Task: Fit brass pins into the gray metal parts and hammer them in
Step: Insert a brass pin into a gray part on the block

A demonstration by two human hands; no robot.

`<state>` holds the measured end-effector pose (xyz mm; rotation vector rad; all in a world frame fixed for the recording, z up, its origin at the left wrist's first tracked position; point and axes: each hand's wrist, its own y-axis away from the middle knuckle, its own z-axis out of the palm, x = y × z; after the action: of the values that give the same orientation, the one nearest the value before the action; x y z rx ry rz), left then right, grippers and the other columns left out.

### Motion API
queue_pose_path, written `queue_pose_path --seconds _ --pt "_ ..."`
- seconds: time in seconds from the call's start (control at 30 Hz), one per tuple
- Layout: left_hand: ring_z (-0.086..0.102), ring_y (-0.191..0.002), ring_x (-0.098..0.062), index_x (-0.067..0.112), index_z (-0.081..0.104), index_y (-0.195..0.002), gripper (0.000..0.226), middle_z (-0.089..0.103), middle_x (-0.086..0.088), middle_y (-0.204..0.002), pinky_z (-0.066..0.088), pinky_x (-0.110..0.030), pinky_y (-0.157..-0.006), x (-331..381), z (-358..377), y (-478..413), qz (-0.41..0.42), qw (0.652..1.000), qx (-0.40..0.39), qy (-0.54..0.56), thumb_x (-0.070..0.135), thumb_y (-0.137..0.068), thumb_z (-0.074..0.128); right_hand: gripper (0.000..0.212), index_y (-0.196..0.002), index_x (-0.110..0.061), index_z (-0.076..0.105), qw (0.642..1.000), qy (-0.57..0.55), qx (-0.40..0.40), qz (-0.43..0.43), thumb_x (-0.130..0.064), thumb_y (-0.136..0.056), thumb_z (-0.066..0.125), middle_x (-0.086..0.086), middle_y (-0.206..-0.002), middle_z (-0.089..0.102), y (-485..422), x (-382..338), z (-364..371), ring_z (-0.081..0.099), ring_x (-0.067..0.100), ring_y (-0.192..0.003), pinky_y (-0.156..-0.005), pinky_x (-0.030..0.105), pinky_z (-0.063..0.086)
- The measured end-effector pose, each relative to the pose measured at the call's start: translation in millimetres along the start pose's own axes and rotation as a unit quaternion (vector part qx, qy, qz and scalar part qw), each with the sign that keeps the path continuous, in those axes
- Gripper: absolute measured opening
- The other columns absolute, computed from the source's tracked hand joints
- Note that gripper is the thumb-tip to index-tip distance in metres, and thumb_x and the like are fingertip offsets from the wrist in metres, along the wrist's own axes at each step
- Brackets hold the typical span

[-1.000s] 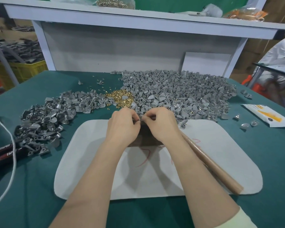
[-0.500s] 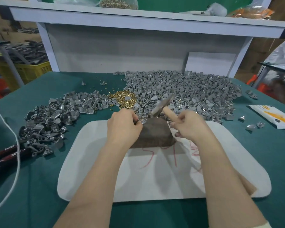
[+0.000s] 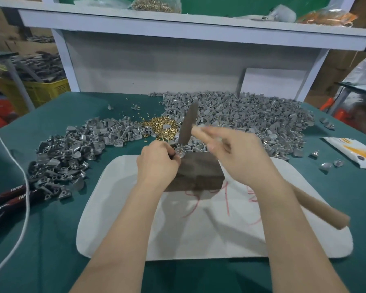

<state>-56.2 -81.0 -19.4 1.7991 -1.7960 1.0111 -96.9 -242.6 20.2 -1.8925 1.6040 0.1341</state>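
My left hand (image 3: 156, 163) pinches a small gray metal part (image 3: 181, 153) with a brass pin on the far left corner of a dark block (image 3: 199, 174). My right hand (image 3: 241, 157) grips a wooden-handled hammer (image 3: 188, 123), its blurred metal head raised above the part. The handle end (image 3: 321, 212) sticks out behind my wrist. A heap of brass pins (image 3: 160, 126) lies just beyond the block. A big pile of gray parts (image 3: 241, 121) lies at the back right, and a darker pile (image 3: 68, 157) at the left.
The block sits on a white mat (image 3: 209, 229) over the green tablecloth. Black-and-red pliers (image 3: 6, 199) and a white cord (image 3: 23, 187) lie at the left edge. A white packet (image 3: 353, 151) and loose parts (image 3: 325, 163) lie at the right. A white shelf (image 3: 188, 26) stands behind.
My right hand left the part, took up the hammer by its handle and swung its head above the block. The left hand stays pinching the part.
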Motion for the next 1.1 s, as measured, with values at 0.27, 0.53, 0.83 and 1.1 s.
queue_pose_path --seconds 0.27,0.53,0.83,1.1 --pt "0.059 -0.100 -0.033 0.016 0.066 -0.076 0.008 0.068 -0.011 -0.095 0.049 -0.043 -0.088 0.6 -0.6 0.3 -0.006 1.000 -0.002 0.003 0.019 -0.084 0.065 0.037 -0.129 -0.043 0.052 0.998 0.008 0.054 0.006 -0.034 -0.093 0.052 -0.010 -0.117 0.066 0.0 -3.5 -0.4 0.061 0.019 -0.104 -0.090 0.036 0.049" --pt "0.058 -0.102 -0.031 0.017 0.065 -0.080 0.006 0.068 -0.009 -0.099 0.048 -0.043 -0.089 0.3 -1.4 -0.5 -0.008 1.000 -0.012 -0.004 0.020 -0.085 0.065 0.038 -0.130 -0.045 0.050 0.999 0.039 0.018 0.012 -0.036 -0.093 0.050 -0.011 -0.119 0.065 1.8 -6.9 4.3 0.060 0.019 -0.106 -0.090 0.035 0.049" --pt "0.057 -0.104 -0.032 0.011 0.070 -0.085 0.010 0.066 -0.009 -0.103 0.048 -0.043 -0.090 -0.7 -0.7 -1.4 0.003 1.000 -0.015 -0.018 0.019 -0.086 0.064 0.037 -0.129 -0.049 0.049 0.997 0.063 -0.021 0.029 -0.036 -0.093 0.050 -0.012 -0.118 0.065 1.5 -8.3 7.6 0.060 0.020 -0.105 -0.083 0.032 0.047" --pt "0.057 -0.105 -0.030 0.011 0.070 -0.089 0.010 0.066 -0.007 -0.106 0.047 -0.042 -0.092 -0.3 -0.9 -2.2 0.000 1.000 -0.020 -0.012 0.018 -0.086 0.064 0.039 -0.128 -0.049 0.049 0.996 0.052 -0.059 0.046 -0.034 -0.093 0.052 -0.012 -0.119 0.064 1.5 -6.0 6.8 0.059 0.020 -0.106 -0.086 0.032 0.047"
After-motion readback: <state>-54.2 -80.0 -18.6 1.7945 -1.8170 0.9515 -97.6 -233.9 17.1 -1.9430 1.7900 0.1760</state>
